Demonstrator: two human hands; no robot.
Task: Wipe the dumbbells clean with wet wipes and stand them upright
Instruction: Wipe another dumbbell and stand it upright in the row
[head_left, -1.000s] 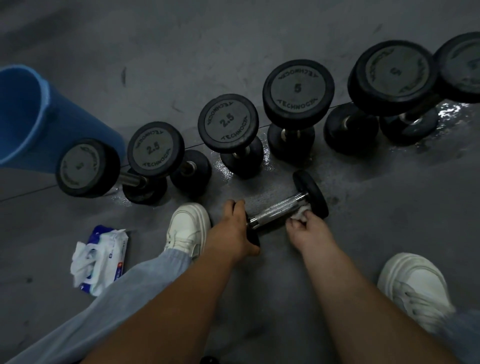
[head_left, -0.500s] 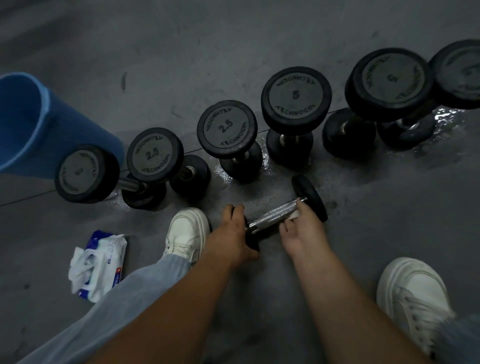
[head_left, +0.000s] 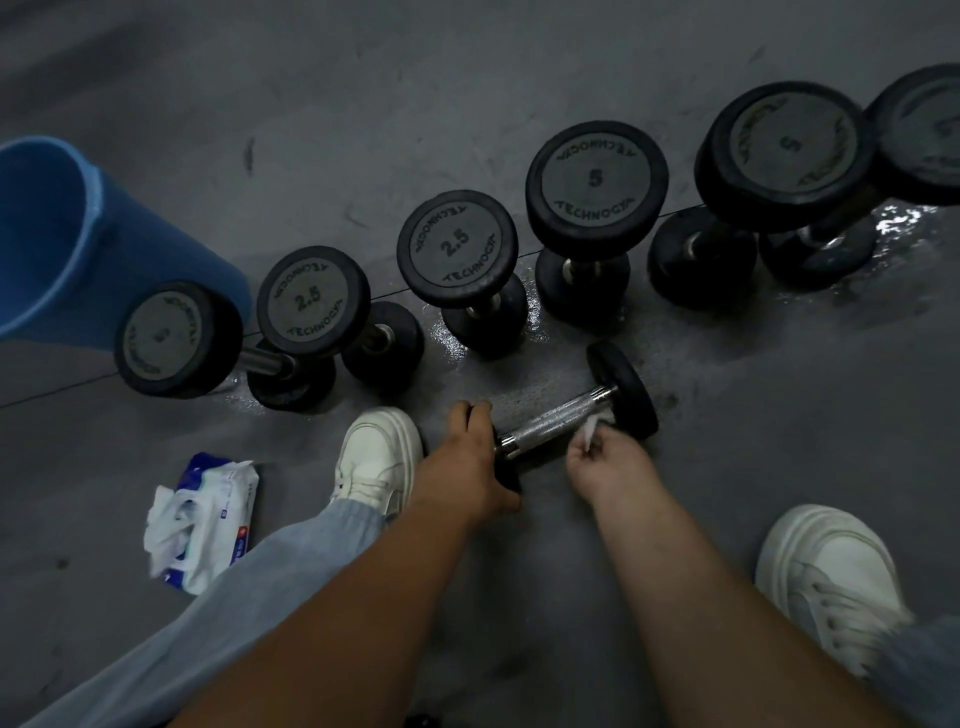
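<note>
A small black dumbbell (head_left: 563, 415) with a chrome knurled handle lies on its side on the grey floor in front of me. My left hand (head_left: 470, 462) grips its near end plate, which the hand mostly hides. My right hand (head_left: 605, 460) pinches a white wet wipe (head_left: 592, 428) against the handle, close to the far plate (head_left: 623, 387). Behind it, several black dumbbells stand upright in a row, among them one marked 2.5 (head_left: 457, 247) and one marked 5 (head_left: 596, 189).
A blue bucket (head_left: 62, 244) stands at the far left. An opened wet wipe pack (head_left: 200, 525) lies on the floor by my left shoe (head_left: 376, 452). My right shoe (head_left: 831, 577) is at the lower right. The floor around the row shines wet.
My right hand slid along the handle toward the left hand and then back toward the far plate with the wipe. The left hand kept its hold. The camera tilted slightly.
</note>
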